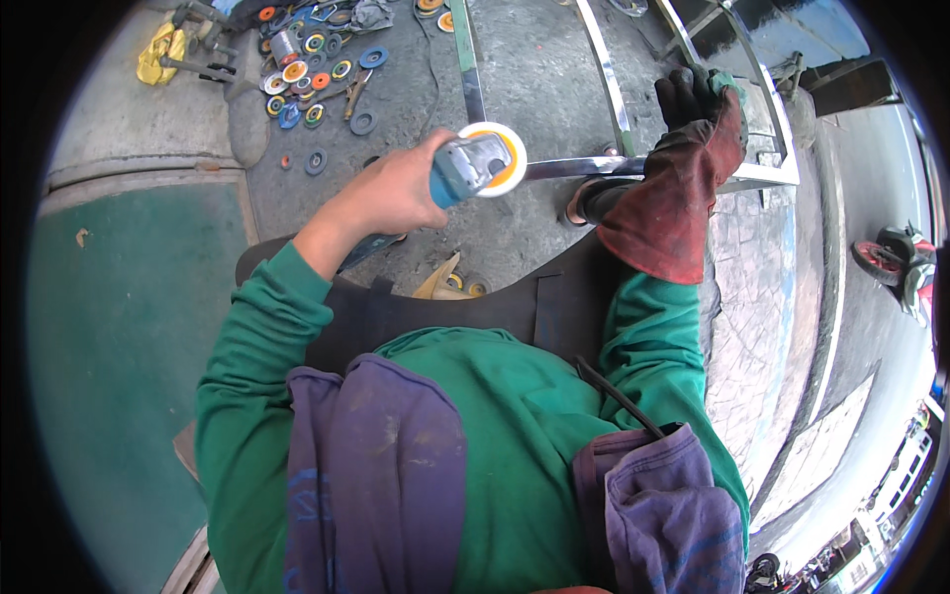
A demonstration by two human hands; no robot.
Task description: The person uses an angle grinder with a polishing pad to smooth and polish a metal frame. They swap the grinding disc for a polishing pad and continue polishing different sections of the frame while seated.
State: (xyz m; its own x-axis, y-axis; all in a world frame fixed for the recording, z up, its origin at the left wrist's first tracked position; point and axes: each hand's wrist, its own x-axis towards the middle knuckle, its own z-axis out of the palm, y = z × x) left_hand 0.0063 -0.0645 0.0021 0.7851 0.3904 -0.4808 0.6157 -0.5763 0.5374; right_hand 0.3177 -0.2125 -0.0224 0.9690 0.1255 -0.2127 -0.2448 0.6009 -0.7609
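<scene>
My left hand [396, 188] is bare and wrapped round the body of an angle grinder [450, 178]. Its disc [508, 158], white at the rim and yellow inside, sits beside the near end of a shiny metal bar; I cannot tell whether they touch. A long red leather glove with dark fingers covers my right hand [701, 104], which lies over a bar of the metal frame [782, 139] near its right corner, fingers curled. Part of that bar is hidden under the glove. The frame [569, 168] has several parallel bars, partly green-coated, partly bare metal.
Several used grinding discs [363, 122] lie scattered on the concrete floor at the far left. A yellow bag [161, 54] lies beyond them. A green panel [119, 376] fills the left side. Stone-patterned paving [752, 297] and a parked motorcycle [896, 262] are at the right.
</scene>
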